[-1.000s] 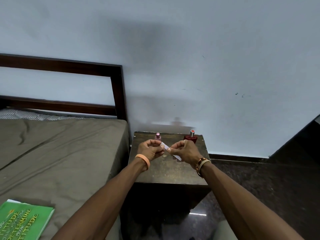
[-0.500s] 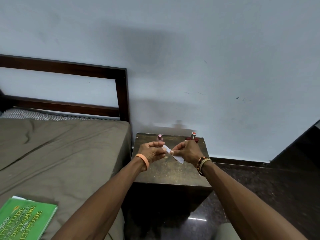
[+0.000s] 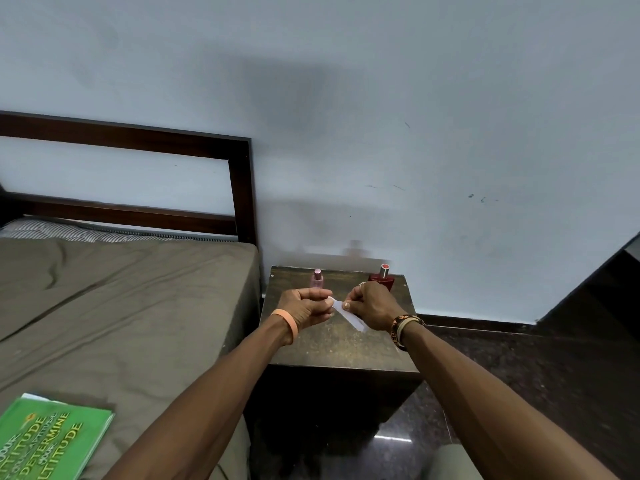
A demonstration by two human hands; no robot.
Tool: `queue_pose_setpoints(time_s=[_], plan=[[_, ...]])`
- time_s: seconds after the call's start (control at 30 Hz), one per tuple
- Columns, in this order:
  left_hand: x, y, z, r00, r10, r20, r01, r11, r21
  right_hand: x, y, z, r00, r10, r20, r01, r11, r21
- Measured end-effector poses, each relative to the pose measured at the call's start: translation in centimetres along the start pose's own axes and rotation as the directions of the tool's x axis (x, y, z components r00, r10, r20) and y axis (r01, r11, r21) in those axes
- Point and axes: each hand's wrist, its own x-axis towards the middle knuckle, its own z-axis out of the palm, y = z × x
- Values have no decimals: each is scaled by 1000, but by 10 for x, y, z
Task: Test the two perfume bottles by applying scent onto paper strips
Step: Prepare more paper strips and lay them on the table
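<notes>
My left hand (image 3: 306,308) and right hand (image 3: 370,304) both pinch 1 paper strip (image 3: 348,315) above bedside table (image 3: 339,344). 2 bottles at back edge: pink bottle (image 3: 317,279), red bottle (image 3: 382,278). Risk: uneven pull tears strip; knuckles close, could topple bottles.

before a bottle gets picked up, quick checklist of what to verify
1. Paper strip gripped: ok, pinched between left hand and right hand.
2. A hand free to lift a bottle: not ok, both hold the strip.
3. Pink bottle upright on the bedside table: ok.
4. Red bottle upright: ok, partly hidden by the right hand.
5. Second strip ready: cannot tell.
</notes>
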Motion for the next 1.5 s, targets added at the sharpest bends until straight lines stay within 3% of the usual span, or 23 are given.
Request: queue_pose_setpoints(time_s=[0.13, 0.27, 0.33, 0.4, 0.47, 0.53, 0.77, 1.2, 1.37, 1.5], plan=[[1, -3, 4, 994, 63, -85, -62, 998, 16, -7, -12, 3, 985, -110, -135, 73, 966, -249], [7, -4, 7, 979, 129, -161, -133, 991, -13, -12, -21, 6, 924, -307, -228, 150, 839, -523], [8, -3, 8, 974, 142, -179, -151, 988, -35, -11, -25, 11, 945, -243, -219, 129, 892, -433], [8, -3, 5, 977, 132, -170, -141, 989, -40, -7, -27, 13, 977, -82, -198, 42, 979, -200], [7, -2, 2, 983, 116, -144, -122, 992, -28, -4, -26, 12, 983, -6, -182, -1, 999, -41], [6, -1, -2, 985, 114, -126, -117, 993, -19, -3, -24, 10, 985, 4, -172, -3, 1000, 7], [6, -3, -5, 988, 122, -90, -124, 992, -17, 3, -29, 14, 995, -31, -94, 28, 999, -33], [9, -11, -15, 995, 88, -50, -85, 995, 57, 9, -29, 26, 997, -8, -77, 1, 996, -91], [19, -17, -20, 995, 50, -91, -44, 997, 61, 17, -26, 34, 1000, -9, -20, 7, 992, -122], [31, -26, -27, 990, -16, -142, 21, 999, 31, 25, -24, 50, 998, -21, -57, 15, 993, -115]])
